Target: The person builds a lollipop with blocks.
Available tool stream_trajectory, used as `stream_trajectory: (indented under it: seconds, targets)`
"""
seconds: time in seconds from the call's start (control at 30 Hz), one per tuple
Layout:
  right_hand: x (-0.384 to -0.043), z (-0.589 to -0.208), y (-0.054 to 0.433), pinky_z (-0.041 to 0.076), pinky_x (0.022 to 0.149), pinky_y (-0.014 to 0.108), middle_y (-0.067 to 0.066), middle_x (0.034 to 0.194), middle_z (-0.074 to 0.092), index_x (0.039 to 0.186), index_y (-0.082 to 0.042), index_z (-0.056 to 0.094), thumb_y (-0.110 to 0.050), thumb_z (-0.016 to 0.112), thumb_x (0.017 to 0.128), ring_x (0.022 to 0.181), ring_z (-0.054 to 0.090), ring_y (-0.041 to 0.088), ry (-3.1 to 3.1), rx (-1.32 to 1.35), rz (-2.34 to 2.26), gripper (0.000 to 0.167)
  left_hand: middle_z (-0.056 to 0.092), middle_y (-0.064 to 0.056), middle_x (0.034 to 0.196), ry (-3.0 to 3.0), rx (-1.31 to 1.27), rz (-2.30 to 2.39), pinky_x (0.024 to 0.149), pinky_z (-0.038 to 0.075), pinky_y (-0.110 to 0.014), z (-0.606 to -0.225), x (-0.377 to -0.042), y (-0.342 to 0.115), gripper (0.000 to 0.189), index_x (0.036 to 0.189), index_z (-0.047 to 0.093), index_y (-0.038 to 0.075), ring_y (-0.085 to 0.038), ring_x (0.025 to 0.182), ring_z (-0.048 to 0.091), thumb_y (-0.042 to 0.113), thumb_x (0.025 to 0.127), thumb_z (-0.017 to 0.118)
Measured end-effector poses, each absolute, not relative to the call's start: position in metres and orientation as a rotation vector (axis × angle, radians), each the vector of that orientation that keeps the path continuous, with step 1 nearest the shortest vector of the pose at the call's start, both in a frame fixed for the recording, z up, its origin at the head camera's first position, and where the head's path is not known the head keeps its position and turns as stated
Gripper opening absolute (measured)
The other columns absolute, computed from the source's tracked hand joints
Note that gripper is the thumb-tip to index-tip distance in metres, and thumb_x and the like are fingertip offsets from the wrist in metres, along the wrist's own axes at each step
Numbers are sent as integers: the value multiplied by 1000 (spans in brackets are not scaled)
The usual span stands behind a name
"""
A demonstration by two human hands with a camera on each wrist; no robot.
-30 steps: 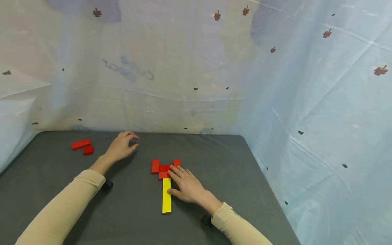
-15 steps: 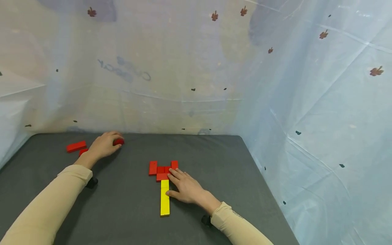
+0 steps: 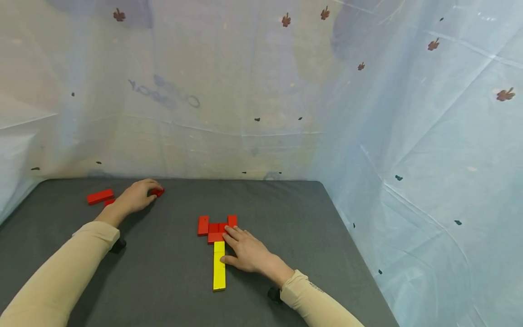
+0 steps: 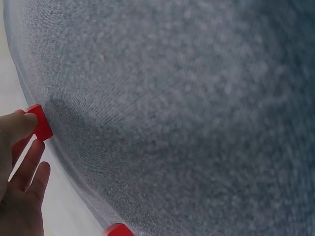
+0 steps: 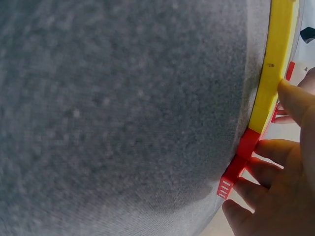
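My left hand (image 3: 136,196) is at the far left of the table and pinches a red block (image 4: 43,125) between thumb and fingers. Part of that block is hidden behind the fingers in the head view. Near the table's middle, my right hand (image 3: 250,252) rests with spread, mostly straight fingers (image 5: 268,150) along a flat arrangement of blocks. Its fingertips touch the red blocks (image 3: 214,238), and its thumb touches the yellow strip (image 3: 219,270) below them. Two red blocks stick up from the arrangement, a left one (image 3: 203,225) and a right one (image 3: 232,220).
Behind my left wrist lie a long red block (image 3: 100,196) and a smaller red block (image 3: 109,202), partly covered by the wrist. The grey table (image 3: 163,272) ends at a hanging plastic sheet (image 3: 212,104) at the back and right.
My left hand has moved left, lowered onto the red block and now pinches it. My right hand stays on the arrangement. The head view has shifted slightly.
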State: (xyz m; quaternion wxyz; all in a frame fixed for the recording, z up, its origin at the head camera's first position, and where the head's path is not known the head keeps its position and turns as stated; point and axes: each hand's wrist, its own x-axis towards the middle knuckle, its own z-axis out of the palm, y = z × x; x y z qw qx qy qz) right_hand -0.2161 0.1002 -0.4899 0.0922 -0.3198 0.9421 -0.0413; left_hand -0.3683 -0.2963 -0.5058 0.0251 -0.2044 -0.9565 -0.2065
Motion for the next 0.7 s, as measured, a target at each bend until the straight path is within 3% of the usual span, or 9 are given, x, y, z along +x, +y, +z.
stream_trajectory:
  seconds: [0.7]
  targets:
    - [-217,-489,100,25,126,44,2,172,23,162,-14,38,-54,59,103,158,24,23,2785,-925,-112,74,56,-31,130,-2868,-653,-720,96,46,-67,-503,-352,-279,28,125,69,-6,-51,120,54,2,97,68]
